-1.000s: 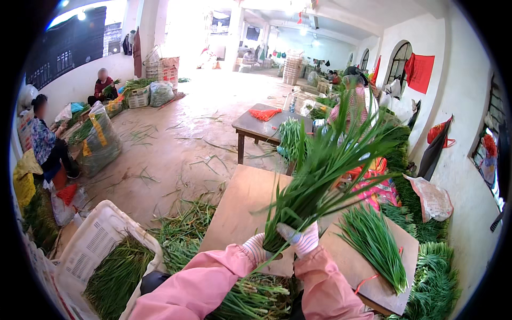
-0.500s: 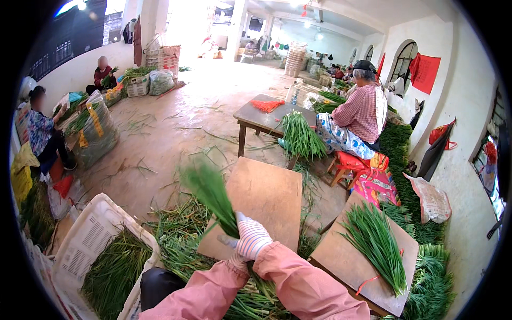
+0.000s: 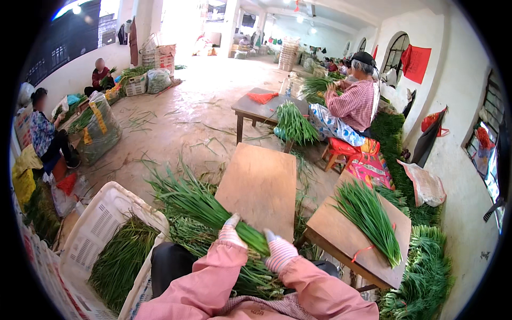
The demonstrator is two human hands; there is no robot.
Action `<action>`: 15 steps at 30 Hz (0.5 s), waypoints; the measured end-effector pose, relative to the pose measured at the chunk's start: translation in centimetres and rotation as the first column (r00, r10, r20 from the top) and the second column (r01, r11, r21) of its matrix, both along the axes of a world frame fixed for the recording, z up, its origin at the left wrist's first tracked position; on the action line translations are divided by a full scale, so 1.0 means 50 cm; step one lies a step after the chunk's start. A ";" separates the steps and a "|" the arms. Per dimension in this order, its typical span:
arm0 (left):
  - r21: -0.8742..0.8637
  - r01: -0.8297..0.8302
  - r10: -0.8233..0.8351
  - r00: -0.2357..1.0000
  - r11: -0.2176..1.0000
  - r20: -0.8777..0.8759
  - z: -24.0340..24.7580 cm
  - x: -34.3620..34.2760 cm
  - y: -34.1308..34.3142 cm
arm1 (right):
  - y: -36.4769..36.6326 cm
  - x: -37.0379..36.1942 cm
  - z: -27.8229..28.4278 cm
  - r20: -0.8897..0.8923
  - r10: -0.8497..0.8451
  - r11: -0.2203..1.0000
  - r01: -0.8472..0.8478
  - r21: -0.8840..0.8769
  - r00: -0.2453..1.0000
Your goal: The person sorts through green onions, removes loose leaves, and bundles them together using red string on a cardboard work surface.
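"Green bundle [image 3: 210,209], long thin leaves: where was it?"

"Slantwise over the near left part of the middle bench [image 3: 261,178], tips to the upper left, butts toward the right hand [image 3: 280,253]; couldn't tell whether it touched the top"

"Fingers?"

"Gloved left hand [image 3: 232,234]: fingers clamped around the lower part. Right hand at the butt end; couldn't tell if those fingers gripped or only pressed"

"How did it look to handle?"

"Light for its bulk, I judged. Fairly stiff near the butts, soft and splaying toward the tips; leaves probably slick, easily creased"

"Best hold?"

"Low, around the gathered butts, firm but not crushing. Loose tips promised poor purchase; a similar bunch [image 3: 368,221] on the right bench [image 3: 330,226] fanned the same way"
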State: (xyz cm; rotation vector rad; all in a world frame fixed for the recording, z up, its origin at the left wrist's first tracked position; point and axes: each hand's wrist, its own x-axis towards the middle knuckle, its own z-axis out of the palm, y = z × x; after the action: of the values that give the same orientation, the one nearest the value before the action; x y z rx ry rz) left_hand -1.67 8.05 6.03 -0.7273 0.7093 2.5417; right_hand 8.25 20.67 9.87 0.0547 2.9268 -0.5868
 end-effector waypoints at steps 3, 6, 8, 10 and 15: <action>0.010 -0.081 0.082 0.996 0.997 -0.043 0.028 0.026 0.025 | 0.013 0.017 0.009 -0.124 -0.054 0.998 0.057 0.020 0.991; -0.042 -0.035 0.032 0.998 0.999 -0.060 0.068 0.054 0.041 | 0.028 0.015 -0.025 -0.033 -0.097 0.994 0.096 -0.046 0.995; -0.105 -0.034 0.029 0.998 0.994 -0.052 0.081 0.066 0.030 | 0.023 0.020 -0.039 0.008 -0.105 0.991 0.106 -0.084 0.994; -0.204 0.005 -0.018 0.998 0.979 -0.063 0.064 0.055 0.023 | 0.012 0.031 -0.043 0.035 -0.122 0.987 0.125 -0.098 0.992; -0.134 -0.010 0.008 1.000 0.991 -0.012 0.047 0.073 0.006 | -0.005 0.052 -0.055 0.023 -0.090 0.996 0.090 -0.007 0.996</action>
State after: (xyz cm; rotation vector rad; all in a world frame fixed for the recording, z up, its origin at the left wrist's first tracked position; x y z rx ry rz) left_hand 1.98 8.33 8.36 -0.7612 0.8891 2.5273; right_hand 10.84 20.44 7.12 0.1923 2.9124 -0.6075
